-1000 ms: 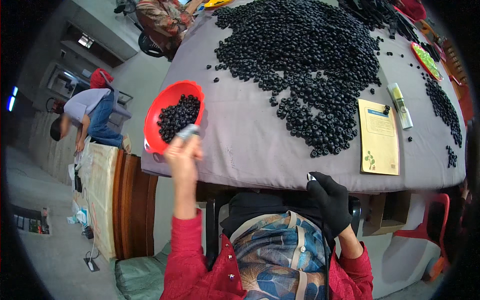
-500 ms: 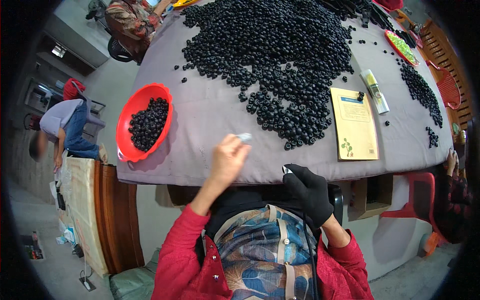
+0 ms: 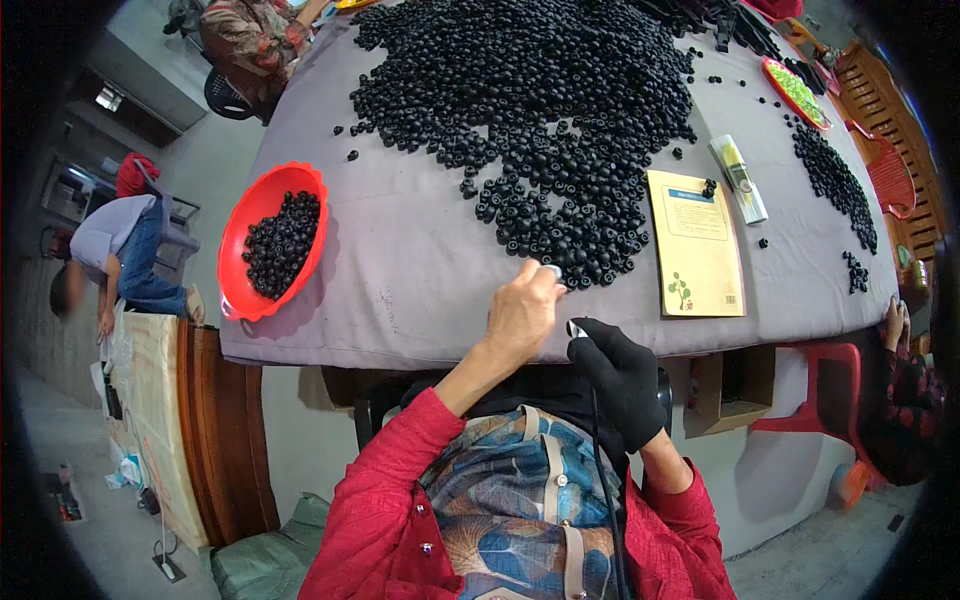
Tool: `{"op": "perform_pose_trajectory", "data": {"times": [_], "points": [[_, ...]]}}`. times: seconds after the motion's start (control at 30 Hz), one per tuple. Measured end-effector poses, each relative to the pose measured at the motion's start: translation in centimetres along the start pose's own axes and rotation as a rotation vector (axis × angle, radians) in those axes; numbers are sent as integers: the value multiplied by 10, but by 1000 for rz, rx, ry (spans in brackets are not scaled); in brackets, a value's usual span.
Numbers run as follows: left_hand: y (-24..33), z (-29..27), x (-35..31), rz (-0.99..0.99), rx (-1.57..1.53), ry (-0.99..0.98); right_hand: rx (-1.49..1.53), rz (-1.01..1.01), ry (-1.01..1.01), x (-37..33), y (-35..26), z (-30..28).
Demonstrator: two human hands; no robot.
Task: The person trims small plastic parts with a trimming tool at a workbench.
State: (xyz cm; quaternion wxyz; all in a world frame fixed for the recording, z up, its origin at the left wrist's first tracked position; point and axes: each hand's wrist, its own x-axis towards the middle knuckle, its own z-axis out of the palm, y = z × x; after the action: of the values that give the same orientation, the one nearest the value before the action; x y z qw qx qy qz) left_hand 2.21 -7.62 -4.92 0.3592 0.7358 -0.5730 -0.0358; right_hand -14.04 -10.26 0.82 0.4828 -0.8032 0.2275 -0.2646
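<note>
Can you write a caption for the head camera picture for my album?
A bare left hand at a big pile of black pieces, a gloved right hand close by.

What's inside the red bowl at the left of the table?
The red bowl holds a heap of small black pieces. Bare red inner wall shows beside them; the bottom beneath the heap is covered and can't be seen.

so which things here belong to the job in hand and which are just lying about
Seemingly in use:
beads
red bowl, part-filled with beads
left hand, at the heap's near edge
gloved right hand

Apparently just lying about:
booklet
white pack
</note>
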Motion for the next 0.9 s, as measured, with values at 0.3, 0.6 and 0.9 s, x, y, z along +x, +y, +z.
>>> {"op": "perform_pose_trajectory", "data": {"times": [0.3, 0.6, 0.9], "points": [[31, -55, -28, -654, -1319, -235, 18, 67, 93, 11, 20, 5], [34, -56, -34, -555, -1469, -229, 806, 602, -71, 16, -9, 5], [36, -58, -37, -611, -1377, -176, 802, 635, -74, 13, -4, 18]]}}
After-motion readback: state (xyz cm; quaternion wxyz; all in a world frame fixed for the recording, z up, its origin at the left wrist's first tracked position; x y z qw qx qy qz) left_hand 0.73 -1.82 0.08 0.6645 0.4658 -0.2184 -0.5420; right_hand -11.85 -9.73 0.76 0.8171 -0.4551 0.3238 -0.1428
